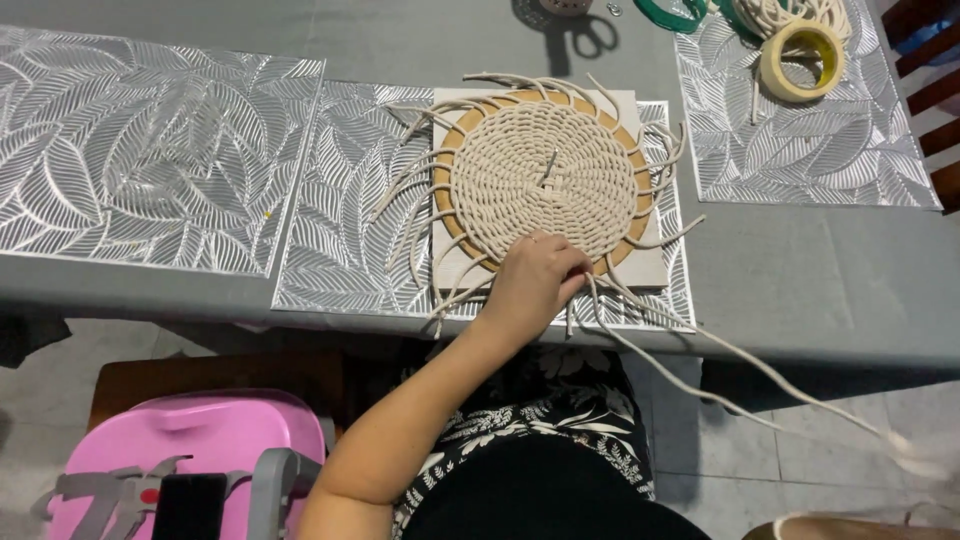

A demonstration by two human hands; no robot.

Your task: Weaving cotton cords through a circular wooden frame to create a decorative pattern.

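Woven disc: here it is, one round mat of cream cord (545, 180), lying flat just beyond the fingertips, its near rim touching them; being round it has no long axis, and its cord rows circle a small peg at the centre.
Spokes: loose cord ends (420, 185) fan outward all round the rim, too many to count surely.
Working cord: one long strand (700, 360) leaves the fingers and trails off the table edge down toward the right, its far end blurred.
Left hand: the left hand (535, 285) sits at the disc's near edge, fingers curled close together and pinched on the cords there; exactly which strand they clamp I cannot tell.
Right hand: only a blur at the strand's far end, lower right; nothing clear enough to call.
Base: one tan round board under the disc, on one pale square slab (645, 265), just past the knuckles.
Mats: three silver leaf-pattern placemats (150, 150) on the grey table.
Far from the fingers: one roll of yellow tape (803, 60), top right.
Near side: one pink plastic seat (190, 430), below left of the forearm.
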